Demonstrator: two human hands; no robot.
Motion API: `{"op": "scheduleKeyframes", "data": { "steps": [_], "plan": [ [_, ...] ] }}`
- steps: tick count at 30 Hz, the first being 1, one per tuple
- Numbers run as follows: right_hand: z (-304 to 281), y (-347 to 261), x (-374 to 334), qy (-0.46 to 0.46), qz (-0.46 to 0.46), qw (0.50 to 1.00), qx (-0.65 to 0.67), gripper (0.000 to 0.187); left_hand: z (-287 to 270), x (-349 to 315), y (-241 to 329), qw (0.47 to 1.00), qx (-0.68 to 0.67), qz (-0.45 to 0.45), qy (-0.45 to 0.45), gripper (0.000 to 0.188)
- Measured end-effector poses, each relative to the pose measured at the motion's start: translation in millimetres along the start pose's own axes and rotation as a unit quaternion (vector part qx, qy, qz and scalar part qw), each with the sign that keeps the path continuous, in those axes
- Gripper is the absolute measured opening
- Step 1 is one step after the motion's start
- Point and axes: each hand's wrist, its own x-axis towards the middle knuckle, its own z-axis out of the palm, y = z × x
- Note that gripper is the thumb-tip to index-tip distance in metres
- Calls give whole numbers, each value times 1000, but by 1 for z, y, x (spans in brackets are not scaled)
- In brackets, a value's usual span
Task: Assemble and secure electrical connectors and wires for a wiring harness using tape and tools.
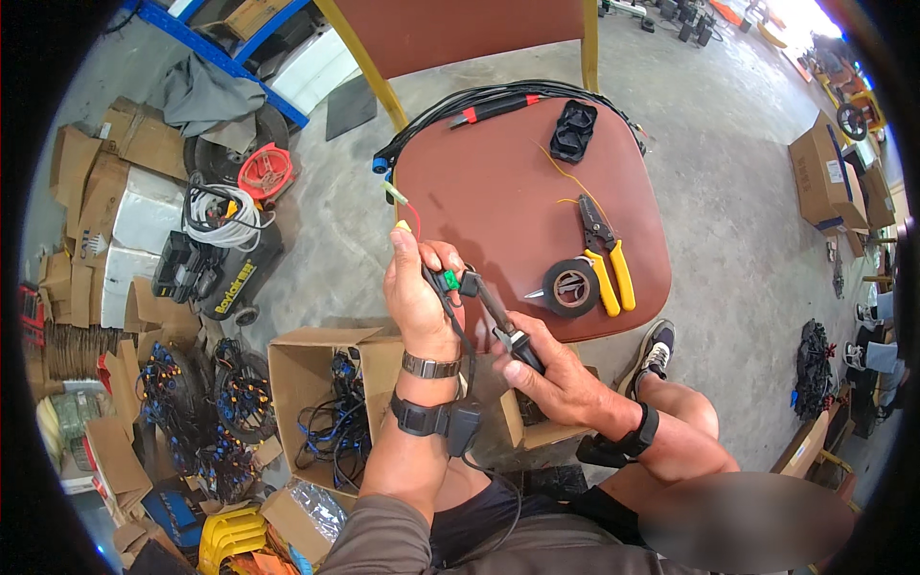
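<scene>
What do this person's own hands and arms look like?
The left hand and right hand are gloveless. At left, a metallic band and wide black strap with a dark box are worn; at right, a black wristband with a dark device. The left sleeve is short, grey-brown.

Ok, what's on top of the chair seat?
Tape roll, yellow-handled wire strippers, black plastic tray, red-and-black tool, yellow wire. A metal tip shows by the tape. What lies beneath them is covered.

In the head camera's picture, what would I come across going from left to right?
Coiled white hose, tangled cables inside an open box, left hand, right hand, tall cardboard box.
</scene>
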Motion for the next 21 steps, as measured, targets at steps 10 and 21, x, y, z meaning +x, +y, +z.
{"op": "scheduleKeyframes", "data": {
  "steps": [10, 21],
  "plan": [
    [-18, -10, 3, -4, 46, 999, 0, 49, -5, 4, 7, 1000, 2, -9, 5, 50],
    [-52, -25, 6, -57, 92, 991, 75, 46, -13, 13, 9, 998, -43, 23, 40, 50]
  ]
}}
